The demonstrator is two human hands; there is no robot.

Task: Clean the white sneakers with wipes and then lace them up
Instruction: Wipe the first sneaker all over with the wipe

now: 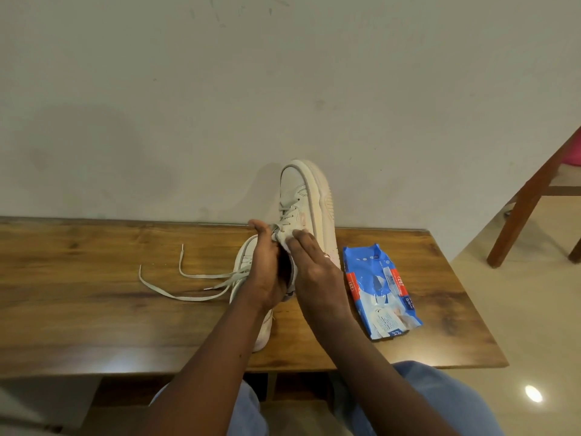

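Two white sneakers are in play. The raised sneaker (303, 196) stands toe-up over the tabletop (94, 309), held between both hands. The left hand (267, 269) curls round its throat, thumb and fingers closed on the laced part. The right hand (317, 275) lies against its side with fingers fairly straight and pressed together, thumb hidden. Whether a wipe sits under those fingers cannot be told.

The second sneaker (262, 332) lies flat just left of and below the raised sneaker, partly under the left forearm. Its loose lace (176, 278) trails further left. The wipes pack (380, 291) lies just right of the raised sneaker.

The shoe is probably light, with a thick, stiff sole and a softer upper that would give under pressure. Its smooth upper may turn slippery once damp, so the sole edge or heel collar seems the surest hold. The limp lace is best pinched near its tip.
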